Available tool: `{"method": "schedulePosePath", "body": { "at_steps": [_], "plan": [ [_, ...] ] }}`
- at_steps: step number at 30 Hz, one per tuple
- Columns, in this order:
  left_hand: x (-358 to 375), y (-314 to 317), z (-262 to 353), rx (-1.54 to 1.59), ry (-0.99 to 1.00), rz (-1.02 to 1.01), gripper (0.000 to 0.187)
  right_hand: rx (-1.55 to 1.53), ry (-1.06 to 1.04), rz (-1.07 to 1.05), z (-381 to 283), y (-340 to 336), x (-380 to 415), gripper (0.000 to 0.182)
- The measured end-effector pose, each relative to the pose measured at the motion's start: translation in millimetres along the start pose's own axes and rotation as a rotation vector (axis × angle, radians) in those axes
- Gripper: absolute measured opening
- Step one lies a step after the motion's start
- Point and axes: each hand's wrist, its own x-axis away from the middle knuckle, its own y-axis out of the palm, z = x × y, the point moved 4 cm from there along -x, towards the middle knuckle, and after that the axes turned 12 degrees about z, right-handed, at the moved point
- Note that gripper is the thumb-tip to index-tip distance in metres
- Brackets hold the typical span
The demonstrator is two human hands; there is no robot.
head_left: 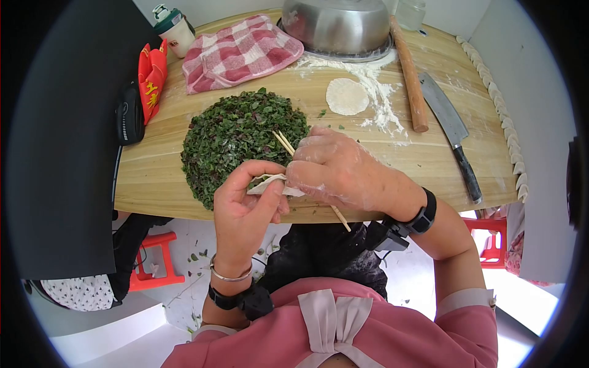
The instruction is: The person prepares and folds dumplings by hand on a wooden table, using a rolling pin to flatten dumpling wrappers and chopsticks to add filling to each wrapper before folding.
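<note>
A dough wrapper [262, 186], folded partly over with a little green showing inside, is held in the curled fingers of my left hand [240, 202]. My right hand [345, 170], dusted with flour, has its fingers closed at the wrapper's right edge. A pair of wooden chopsticks [283, 143] runs through that same right hand, tips pointing up and left, the thick ends sticking out below. Close behind both hands lies a large heap of chopped green leaves [236, 138]. Beyond my right hand, a flat round wrapper [347, 96] rests on the table.
Scattered flour [381, 92], a rolling pin [410, 80] and a cleaver [443, 110] lie at right. Dumplings [504, 122] line the table's [153, 190] right edge. An overturned metal basin [336, 27], checked cloth [242, 52], bottle [175, 32] and red packet [151, 80] stand farther back.
</note>
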Motion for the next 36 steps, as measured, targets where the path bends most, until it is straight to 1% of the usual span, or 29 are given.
{"method": "schedulePosePath", "body": {
  "at_steps": [2, 4, 5, 9, 11, 12, 13, 14, 15, 17, 18, 20, 21, 23, 24, 25, 27, 28, 29, 32, 34, 35, 36],
  "plan": [
    [0, 1, 0, 0.004, 0.006, 0.002, 0.015, -0.016, -0.012, 0.054, -1, -1, -1, 0.021],
    [0, 1, 3, 0.072, 0.035, 0.026, 0.015, 0.037, -0.035, 0.034, -2, -5, -3, 0.018],
    [0, 2, 3, 0.072, 0.034, 0.026, 0.015, 0.089, -0.058, 0.013, -2, -6, -4, 0.017],
    [1, 1, 8, 0.022, 0.12, 0.046, 0.012, 0.126, -0.072, 0.002, -2, -4, -2, 0.017],
    [1, 2, 10, -0.018, 0.151, 0.063, 0.011, 0.152, -0.013, 0.043, -3, -7, -4, 0.025],
    [1, 2, 12, -0.048, 0.219, 0.098, 0.011, 0.152, -0.014, 0.043, -6, -9, -4, 0.025],
    [1, 2, 15, -0.079, 0.287, 0.134, 0.011, 0.056, 0.163, 0.028, -3, -10, -4, 0.031],
    [1, 3, 16, -0.078, 0.289, 0.136, 0.011, -0.041, 0.339, 0.013, 1, -10, -3, 0.037],
    [1, 4, 18, -0.083, 0.321, 0.142, 0.012, -0.041, 0.337, 0.013, 2, -8, -3, 0.037],
    [1, 7, 21, -0.09, 0.354, 0.148, 0.013, -0.209, 0.398, -0.042, 6, 0, -1, 0.047],
    [2, 8, 22, -0.117, 0.379, 0.163, 0.013, -0.209, 0.396, -0.041, 6, 0, -1, 0.047],
    [2, 14, 22, -0.143, 0.407, 0.179, 0.013, -0.446, 0.634, -0.056, 10, 4, 2, 0.04],
    [2, 17, 22, -0.073, 0.401, 0.196, 0.022, -0.445, 0.632, -0.055, 9, 2, 0, 0.04],
    [1, 19, 22, 0.065, 0.394, 0.231, 0.043, -0.675, 0.785, -0.027, 8, -2, -1, 0.029],
    [1, 15, 19, 0.047, 0.424, 0.218, 0.051, -0.676, 0.777, -0.023, 9, -2, 0, 0.029],
    [-1, 10, 14, 0.042, 0.435, 0.216, 0.051, -0.681, 0.762, 0.012, 10, -2, 0, 0.025],
    [-1, 3, 13, -0.163, 0.656, 0.235, 0.042, -0.691, 0.735, 0.055, 11, -4, 0, 0.022],
    [1, 3, 17, -0.255, 0.695, 0.241, 0.039, -0.676, 0.732, 0.019, 11, -5, 0, 0.024],
    [2, 3, 18, -0.314, 0.702, 0.246, 0.036, -0.661, 0.731, -0.017, 10, -5, 0, 0.026],
    [3, 4, 20, -0.389, 0.718, 0.217, 0.035, -0.603, 0.709, -0.033, 9, -6, -2, 0.025],
    [2, 5, 19, -0.381, 0.647, 0.211, 0.033, -0.599, 0.701, -0.027, 9, -6, -2, 0.025],
    [3, 8, 19, -0.385, 0.651, 0.206, 0.033, -0.592, 0.697, -0.028, 10, -6, -2, 0.025],
    [3, 7, 19, -0.206, 0.606, 0.237, 0.031, -0.594, 0.693, -0.019, 10, -5, -1, 0.025]
  ]
}}
